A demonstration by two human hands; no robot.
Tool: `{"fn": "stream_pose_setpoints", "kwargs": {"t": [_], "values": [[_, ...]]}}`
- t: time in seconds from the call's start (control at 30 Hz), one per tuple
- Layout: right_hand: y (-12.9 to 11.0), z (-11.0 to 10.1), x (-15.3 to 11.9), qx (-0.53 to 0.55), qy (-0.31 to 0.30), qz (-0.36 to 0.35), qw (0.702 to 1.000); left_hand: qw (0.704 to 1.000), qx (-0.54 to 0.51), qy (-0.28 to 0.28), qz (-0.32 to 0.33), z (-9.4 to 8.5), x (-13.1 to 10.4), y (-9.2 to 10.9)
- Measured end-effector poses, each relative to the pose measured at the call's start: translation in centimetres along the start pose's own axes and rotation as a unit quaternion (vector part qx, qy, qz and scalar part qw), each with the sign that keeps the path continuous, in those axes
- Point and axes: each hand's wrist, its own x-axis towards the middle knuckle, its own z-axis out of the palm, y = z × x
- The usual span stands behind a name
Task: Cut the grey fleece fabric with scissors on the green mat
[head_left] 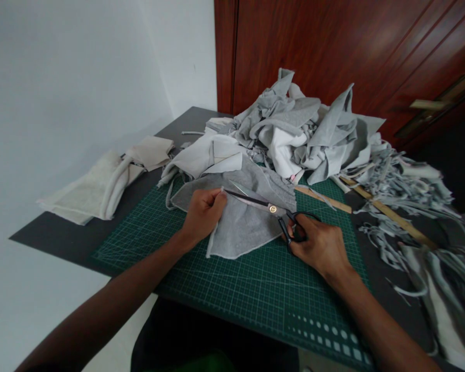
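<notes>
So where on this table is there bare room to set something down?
Bare green cutting mat lies in front of the grey cloth, between the left hand and right hand. A dark strip of table lies below the folded pale fabric. The far side under the fabric heap and the right side's cut strips are crowded.

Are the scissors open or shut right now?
Open: the scissors in the right hand show two blades spread apart over the grey cloth.

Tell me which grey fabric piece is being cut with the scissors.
The flat grey piece on the green cutting mat, pinched by the left hand; the others lie heaped behind.
</notes>
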Motion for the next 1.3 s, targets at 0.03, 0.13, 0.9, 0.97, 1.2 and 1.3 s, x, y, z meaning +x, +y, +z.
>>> {"fn": "stream_pose_setpoints", "kwargs": {"t": [0.03,0.13,0.9,0.97,1.2,1.3], "values": [[0.02,0.00,0.02,-0.003,0.002,-0.002,1.000,1.000,0.001,-0.001,0.002,0.00,0.00,0.00],[0.06,0.09,0.02,-0.016,0.007,-0.006,1.000,1.000,0.002,-0.003,0.007,0.01,0.00,0.03],[-0.16,-0.35,-0.12,-0.022,-0.007,-0.004,1.000,0.996,0.062,0.003,0.065,-0.13,-0.20,-0.05],[-0.31,-0.09,-0.20,-0.011,-0.016,0.003,1.000,0.996,0.055,0.001,0.063,-0.16,-0.15,-0.02],[-0.66,0.26,-0.32,0.002,-0.018,0.016,1.000,0.997,0.037,-0.012,0.063,-0.15,-0.07,-0.20],[-0.61,-0.23,-0.19,0.003,-0.019,0.010,1.000,0.997,0.041,-0.008,0.069,-0.10,-0.12,-0.18]]}}
